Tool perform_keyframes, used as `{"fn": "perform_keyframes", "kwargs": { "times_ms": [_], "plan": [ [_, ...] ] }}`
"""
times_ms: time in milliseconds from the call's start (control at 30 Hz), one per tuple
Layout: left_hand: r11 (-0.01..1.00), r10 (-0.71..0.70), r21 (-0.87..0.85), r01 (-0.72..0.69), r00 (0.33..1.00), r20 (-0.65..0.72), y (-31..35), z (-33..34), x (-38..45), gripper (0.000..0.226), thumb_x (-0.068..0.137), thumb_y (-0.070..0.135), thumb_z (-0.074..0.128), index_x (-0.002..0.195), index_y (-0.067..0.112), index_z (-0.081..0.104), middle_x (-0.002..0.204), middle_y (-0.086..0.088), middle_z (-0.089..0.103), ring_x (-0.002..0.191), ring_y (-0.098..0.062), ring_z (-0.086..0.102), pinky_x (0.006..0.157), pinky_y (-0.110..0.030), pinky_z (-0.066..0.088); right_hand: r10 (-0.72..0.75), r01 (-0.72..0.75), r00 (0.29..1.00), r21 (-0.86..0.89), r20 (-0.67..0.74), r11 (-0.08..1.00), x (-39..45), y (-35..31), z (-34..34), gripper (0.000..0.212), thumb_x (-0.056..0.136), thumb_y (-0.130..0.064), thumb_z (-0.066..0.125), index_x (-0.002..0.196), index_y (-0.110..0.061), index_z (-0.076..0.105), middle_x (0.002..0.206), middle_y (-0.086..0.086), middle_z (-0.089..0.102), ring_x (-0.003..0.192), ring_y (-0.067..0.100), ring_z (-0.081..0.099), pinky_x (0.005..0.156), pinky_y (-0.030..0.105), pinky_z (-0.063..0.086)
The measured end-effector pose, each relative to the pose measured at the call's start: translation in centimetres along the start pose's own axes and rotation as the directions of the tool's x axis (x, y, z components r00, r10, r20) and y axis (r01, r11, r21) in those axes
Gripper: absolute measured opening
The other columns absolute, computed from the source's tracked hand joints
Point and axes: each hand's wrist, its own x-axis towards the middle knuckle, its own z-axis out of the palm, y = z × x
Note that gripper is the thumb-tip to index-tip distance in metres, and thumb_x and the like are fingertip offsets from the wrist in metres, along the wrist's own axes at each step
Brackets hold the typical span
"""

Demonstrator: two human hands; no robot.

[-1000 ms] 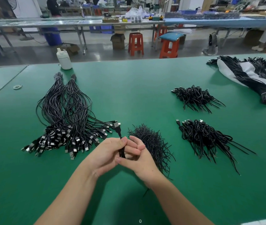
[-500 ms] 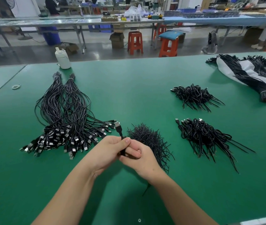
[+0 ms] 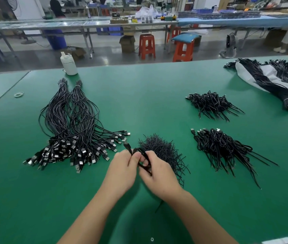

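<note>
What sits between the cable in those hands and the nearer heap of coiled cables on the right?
Only the low pile of black ties, behind the right hand; past it, bare green table up to that heap.

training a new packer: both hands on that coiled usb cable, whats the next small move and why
Probably hold the coiled usb cable in the left hand and send the right hand to the twist tie pile just behind for a tie; the cable looks looped.
</note>
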Motion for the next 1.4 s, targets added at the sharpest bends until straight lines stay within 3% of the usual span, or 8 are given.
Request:
{"fn": "perform_keyframes", "kwargs": {
  "times_ms": [167, 300, 500, 700, 867, 967, 1133, 1400],
  "plan": [
    [0.994, 0.041, 0.105, -0.034, 0.997, -0.067, -0.7, 0.4, 0.3, 0.022, 0.100, 0.041, 0.048, 0.084, 0.025, 0.052, 0.076, 0.001, 0.056, 0.068, -0.008, 0.054, 0.058, -0.022, 0.035, -0.049, 0.076, 0.992, -0.235, 0.119, 0.969, 0.1, -0.2, -0.6, 0.016, 0.106, -0.031, 0.038, 0.112, -0.017, 0.041, 0.103, 0.005, 0.060, 0.085, 0.036, 0.062, 0.071, 0.046, 0.047],
    [0.995, 0.081, -0.058, -0.077, 0.994, 0.071, -1.1, 0.0, 0.8, 0.004, 0.094, 0.036, 0.063, 0.093, 0.032, 0.061, 0.057, 0.011, 0.048, 0.052, -0.002, 0.044, 0.053, -0.015, 0.035, -0.012, 0.047, 0.983, -0.184, 0.185, 0.982, -0.3, 0.0, -0.9, 0.019, 0.107, -0.029, 0.031, 0.116, -0.016, 0.043, 0.107, 0.007, 0.060, 0.088, 0.034, 0.061, 0.075, 0.047, 0.046],
    [0.982, 0.137, 0.114, -0.148, 0.986, 0.094, -0.8, 0.1, 1.9, 0.020, 0.090, 0.028, 0.066, 0.072, 0.033, 0.060, 0.050, 0.015, 0.055, 0.048, 0.001, 0.047, 0.050, -0.015, 0.035, 0.043, -0.033, 0.979, -0.055, 0.202, 0.998, -0.2, 0.2, -0.8, 0.023, 0.104, -0.022, 0.037, 0.123, -0.019, 0.051, 0.113, 0.004, 0.060, 0.095, 0.024, 0.061, 0.084, 0.041, 0.051],
    [0.954, 0.162, 0.236, -0.187, 0.979, 0.122, 0.1, 0.5, 3.1, 0.021, 0.093, 0.028, 0.061, 0.073, 0.033, 0.058, 0.065, 0.011, 0.060, 0.058, 0.004, 0.051, 0.056, -0.011, 0.036, 0.126, -0.149, 0.968, 0.098, 0.216, 0.984, 0.0, 0.5, -0.5, 0.036, 0.106, -0.032, 0.033, 0.141, -0.029, 0.043, 0.120, -0.003, 0.057, 0.060, 0.017, 0.063, 0.068, 0.036, 0.059],
    [0.994, 0.110, -0.029, -0.106, 0.964, 0.243, 0.4, 1.4, 4.7, 0.007, 0.095, 0.020, 0.063, 0.089, 0.020, 0.067, 0.065, 0.001, 0.061, 0.056, -0.010, 0.049, 0.059, -0.028, 0.042, 0.085, -0.091, 0.994, 0.095, 0.063, 0.991, 0.2, 1.2, -1.4, 0.033, 0.108, -0.023, 0.032, 0.133, -0.021, 0.052, 0.118, -0.001, 0.065, 0.102, 0.018, 0.060, 0.096, 0.037, 0.048],
    [0.947, 0.104, -0.321, 0.028, 0.917, 0.386, 0.0, 2.1, 5.4, 0.018, 0.097, 0.005, 0.058, 0.115, 0.011, 0.058, 0.068, 0.003, 0.051, 0.056, -0.009, 0.047, 0.056, -0.024, 0.042, 0.226, -0.219, 0.974, 0.171, -0.022, 0.961, 0.3, 2.5, -2.4, 0.027, 0.108, -0.027, 0.033, 0.090, -0.014, 0.048, 0.078, -0.002, 0.055, 0.073, 0.023, 0.053, 0.074, 0.043, 0.047],
    [0.815, 0.296, 0.402, -0.418, 0.896, 0.332, -0.3, 5.1, 6.9, 0.043, 0.094, 0.023, 0.062, 0.136, 0.027, 0.049, 0.106, 0.003, 0.051, 0.089, -0.015, 0.056, 0.084, -0.030, 0.046, 0.376, -0.332, 0.917, 0.272, -0.132, 0.903, 0.7, 4.7, -4.0, 0.034, 0.108, -0.029, 0.031, 0.085, -0.008, 0.045, 0.073, 0.005, 0.049, 0.069, 0.023, 0.049, 0.073, 0.046, 0.047],
    [0.522, 0.434, 0.596, -0.610, 0.792, 0.430, 0.5, 8.8, 7.4, 0.009, 0.098, 0.016, 0.050, 0.107, 0.016, 0.054, 0.094, -0.001, 0.048, 0.085, -0.025, 0.060, 0.061, -0.032, 0.037, 0.428, -0.367, 0.890, 0.313, -0.155, 0.876, 0.4, 5.9, -4.3, 0.033, 0.108, -0.031, 0.030, 0.081, -0.019, 0.044, 0.073, -0.003, 0.049, 0.070, 0.020, 0.049, 0.076, 0.041, 0.046]
  ]
}}
